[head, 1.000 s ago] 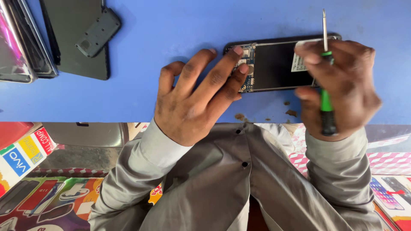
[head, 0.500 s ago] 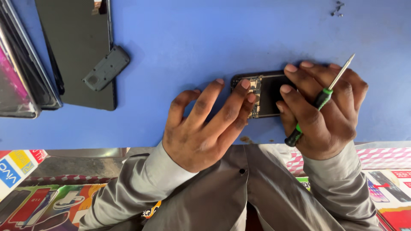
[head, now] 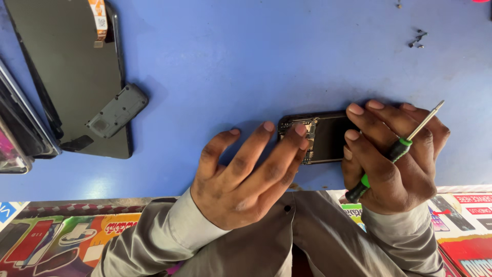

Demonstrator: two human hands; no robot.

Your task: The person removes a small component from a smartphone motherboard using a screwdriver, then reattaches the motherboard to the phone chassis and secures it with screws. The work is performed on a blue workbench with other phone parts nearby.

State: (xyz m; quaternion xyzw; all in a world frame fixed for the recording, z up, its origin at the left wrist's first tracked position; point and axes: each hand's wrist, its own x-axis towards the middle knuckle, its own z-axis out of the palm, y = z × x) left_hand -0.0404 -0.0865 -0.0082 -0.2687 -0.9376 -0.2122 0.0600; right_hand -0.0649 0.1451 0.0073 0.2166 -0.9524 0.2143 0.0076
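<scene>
glossy phone (head: 328, 137), matt blue tabletop (head: 246, 66)

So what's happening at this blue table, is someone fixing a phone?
It looks that way. A person has an opened phone lying on the blue table, its circuit board exposed at one end. The left hand rests its fingertips on that end, while the right hand covers the other end and holds a green-and-black screwdriver, tip pointing away from the phone. A few loose screws lie farther back, and a dark panel with a small grey cover piece lies to the left.
</scene>
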